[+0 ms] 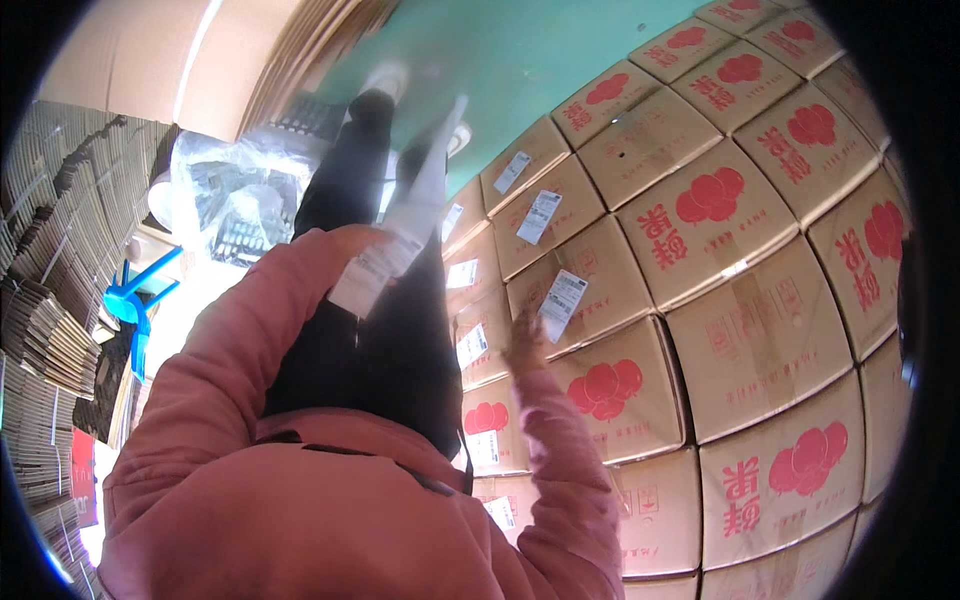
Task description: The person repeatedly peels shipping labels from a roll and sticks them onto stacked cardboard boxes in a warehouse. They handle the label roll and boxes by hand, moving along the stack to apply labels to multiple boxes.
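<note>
My left hand holds a strip of white printed labels in front of my dark trousers. The strip's far end rises toward my feet and is blurred. To the right, my right hand is at the lower left edge of a white label on the side of a cardboard carton. Motion blur hides how its fingers are set. Another label is stuck on the carton farther along, and several more labelled cartons line the side nearest my legs.
A wall of stacked cartons with red fruit prints fills the right side. Flattened cardboard bundles are stacked at left. Clear plastic wrapping and a blue plastic object lie beside me. Ahead is green floor.
</note>
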